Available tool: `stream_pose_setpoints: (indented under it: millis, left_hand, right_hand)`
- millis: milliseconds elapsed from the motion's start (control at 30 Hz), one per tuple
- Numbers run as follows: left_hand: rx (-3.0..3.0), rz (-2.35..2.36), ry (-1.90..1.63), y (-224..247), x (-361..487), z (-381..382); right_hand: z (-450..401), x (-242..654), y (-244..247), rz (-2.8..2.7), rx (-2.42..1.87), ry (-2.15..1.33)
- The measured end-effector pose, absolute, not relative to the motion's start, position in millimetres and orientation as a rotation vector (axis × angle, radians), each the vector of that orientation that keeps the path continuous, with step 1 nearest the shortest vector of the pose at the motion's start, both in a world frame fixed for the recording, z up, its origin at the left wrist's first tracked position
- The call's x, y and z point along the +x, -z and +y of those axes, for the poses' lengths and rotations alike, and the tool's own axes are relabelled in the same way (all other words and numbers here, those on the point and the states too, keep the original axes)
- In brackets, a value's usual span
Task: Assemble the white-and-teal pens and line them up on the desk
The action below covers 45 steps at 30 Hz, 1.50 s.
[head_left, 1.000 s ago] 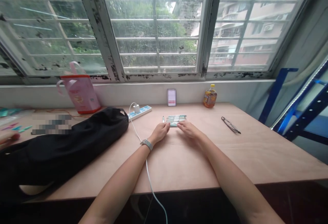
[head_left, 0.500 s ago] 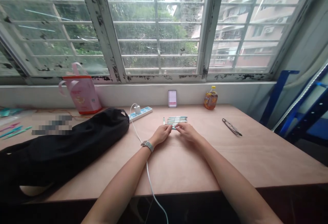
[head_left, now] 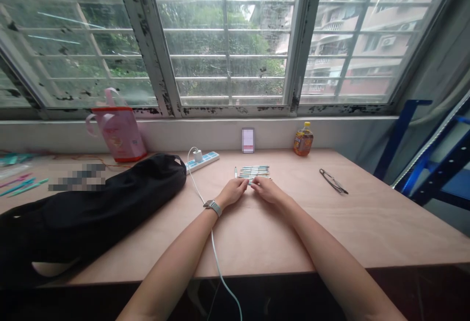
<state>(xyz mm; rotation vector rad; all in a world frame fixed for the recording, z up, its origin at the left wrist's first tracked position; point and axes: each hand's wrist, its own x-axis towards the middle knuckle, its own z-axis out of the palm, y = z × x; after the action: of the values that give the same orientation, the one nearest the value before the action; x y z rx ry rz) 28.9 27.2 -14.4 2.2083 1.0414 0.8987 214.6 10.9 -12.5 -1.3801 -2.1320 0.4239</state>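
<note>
The row of slim pens (head_left: 254, 170) lies side by side in the middle of the table (head_left: 253, 238), stretching left to right, pale with teal parts, while a single pen (head_left: 235, 171) points away from the near edge just beside its left end. Compared with a second ago, the hands have drawn closer together at the row's near side, and the other person's hand at the far left has gone from view. The left hand (head_left: 235, 191) and right hand (head_left: 267, 189) angle inward, fingers curled, their tips almost meeting at a small teal piece (head_left: 250, 182); I cannot tell how firmly either grasps it. Beyond the row, a phone (head_left: 248, 140) stands against the wall, with a yellow-capped bottle (head_left: 303, 140) to its right. A black bag (head_left: 110, 208) lies left.
</note>
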Motion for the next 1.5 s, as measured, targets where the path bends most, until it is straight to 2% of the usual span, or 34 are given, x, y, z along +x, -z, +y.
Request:
stream_pose_setpoints:
  millis: [800,1500]
  left_hand:
    - [2.231,1.081,-0.886,9,29,25]
    - [2.236,1.09,-0.885,7,30,25]
  right_hand:
    - [12,228,3,-2.152,-1.389,-0.542]
    - [13,235,5,-2.066,-1.456,-0.499]
